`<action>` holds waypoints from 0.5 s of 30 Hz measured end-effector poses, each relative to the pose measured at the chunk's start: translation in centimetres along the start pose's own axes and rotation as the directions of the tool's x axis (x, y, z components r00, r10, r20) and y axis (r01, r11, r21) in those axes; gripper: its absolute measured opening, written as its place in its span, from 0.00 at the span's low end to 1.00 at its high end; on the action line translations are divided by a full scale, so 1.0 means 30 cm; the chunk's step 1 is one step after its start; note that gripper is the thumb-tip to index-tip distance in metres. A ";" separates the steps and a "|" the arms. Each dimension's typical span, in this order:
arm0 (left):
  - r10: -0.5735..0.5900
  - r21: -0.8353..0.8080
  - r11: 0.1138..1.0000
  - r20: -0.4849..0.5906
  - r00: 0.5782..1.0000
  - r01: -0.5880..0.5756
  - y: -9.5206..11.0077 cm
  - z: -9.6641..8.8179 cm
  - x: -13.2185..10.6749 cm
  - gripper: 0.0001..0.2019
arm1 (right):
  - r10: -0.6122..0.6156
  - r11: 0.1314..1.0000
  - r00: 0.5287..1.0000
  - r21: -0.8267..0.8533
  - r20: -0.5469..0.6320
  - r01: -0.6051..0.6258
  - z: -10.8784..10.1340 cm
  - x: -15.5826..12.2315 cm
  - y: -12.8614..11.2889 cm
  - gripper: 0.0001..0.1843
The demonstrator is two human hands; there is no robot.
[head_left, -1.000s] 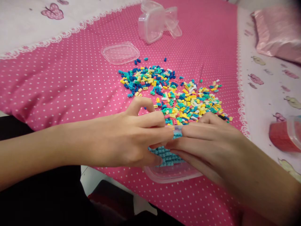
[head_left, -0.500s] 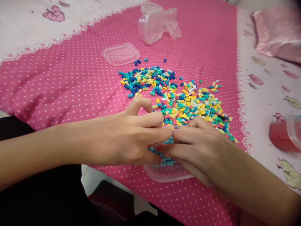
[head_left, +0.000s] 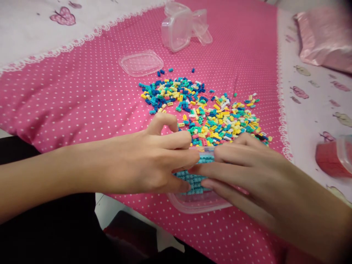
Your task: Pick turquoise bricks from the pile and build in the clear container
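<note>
A flat panel of joined light-blue toy bricks (head_left: 196, 183) lies over a clear plastic container lid or tray (head_left: 192, 209) near the cloth's front edge. My left hand (head_left: 162, 159) reaches in from the left, its fingers bent and its thumb on the panel, holding it. From the right comes my right hand (head_left: 244, 168), with thumb and forefinger apart at the panel's right part and the other fingers bent. Both hands cover much of the panel. Just beyond them spreads a pile of loose small toy bricks (head_left: 220, 117) in yellow, green, blue, white and pink.
A clear lid (head_left: 141, 63) lies behind the pile on the left. Clear plastic tubs (head_left: 178, 31) stand farther back. At the right are a red-filled container (head_left: 330, 156) and a shiny pink pouch (head_left: 327, 40). Pink dotted cloth (head_left: 82, 91) covers the surface.
My right hand has drawn back to the right and its thumb and forefinger have parted, showing more of the light-blue panel. My left hand has stayed almost still.
</note>
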State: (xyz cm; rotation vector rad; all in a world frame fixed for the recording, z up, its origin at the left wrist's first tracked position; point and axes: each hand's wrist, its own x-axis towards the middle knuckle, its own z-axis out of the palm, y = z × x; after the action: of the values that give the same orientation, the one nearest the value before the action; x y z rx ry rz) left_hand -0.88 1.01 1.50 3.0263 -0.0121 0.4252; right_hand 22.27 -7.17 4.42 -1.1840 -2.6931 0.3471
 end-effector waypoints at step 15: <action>0.022 0.044 0.999 0.023 0.999 -0.023 0.001 -0.021 0.009 0.19 | 0.292 0.955 0.956 0.067 -0.035 -0.289 -0.023 -0.038 0.031 0.09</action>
State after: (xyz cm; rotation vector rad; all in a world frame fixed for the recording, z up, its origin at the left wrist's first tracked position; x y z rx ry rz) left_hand -0.79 1.03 2.19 3.0772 -0.0393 0.3983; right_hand 23.88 -7.31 4.72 -1.5526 -2.4513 0.4351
